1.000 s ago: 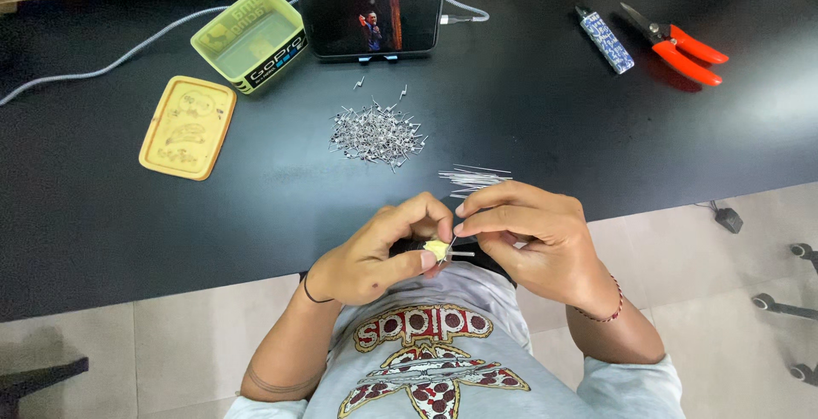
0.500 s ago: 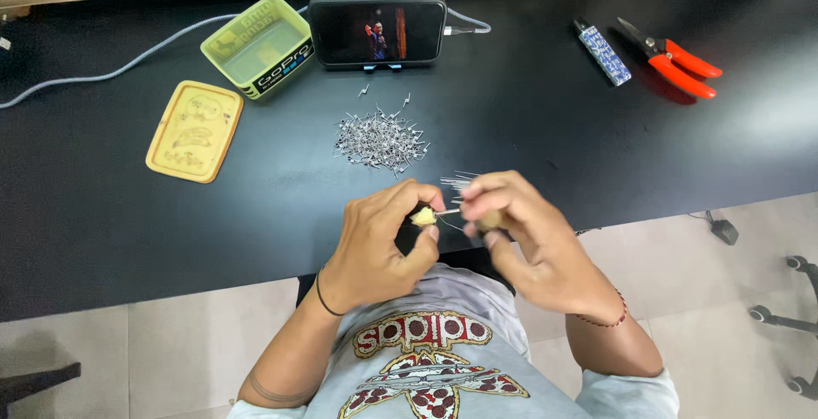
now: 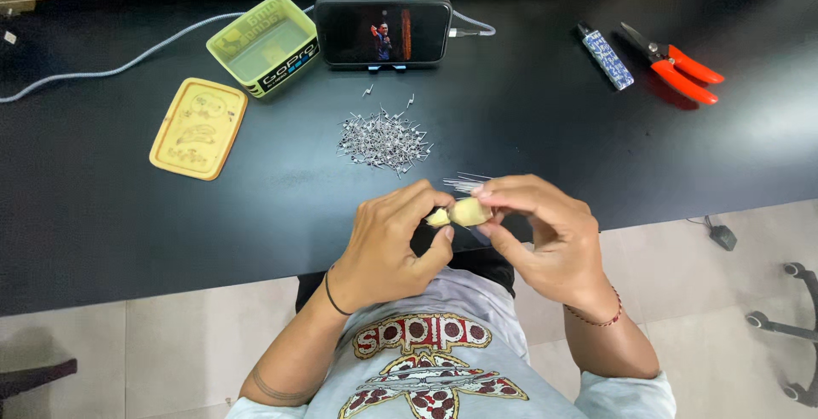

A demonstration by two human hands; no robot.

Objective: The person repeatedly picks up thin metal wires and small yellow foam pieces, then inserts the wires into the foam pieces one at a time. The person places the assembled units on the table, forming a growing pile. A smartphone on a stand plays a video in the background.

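My left hand (image 3: 392, 244) and my right hand (image 3: 541, 231) meet over the near edge of a black table (image 3: 119, 240). Between the fingertips of both sits a small pale yellow piece (image 3: 464, 213). Just beyond my right fingers lies a little bundle of thin metal pins (image 3: 464, 182). Farther back on the table is a heap of small silvery metal parts (image 3: 382, 139).
A phone (image 3: 383, 31) stands on a blue holder with a cable. To its left are a yellow-green tin box (image 3: 264, 44) and its flat yellow lid (image 3: 198, 127). Red-handled cutters (image 3: 677, 63) and a small patterned blue case (image 3: 605, 57) lie at the back right.
Both hands have lifted a little away from my body toward the table, still pinching the yellow piece. The view has shifted slightly.
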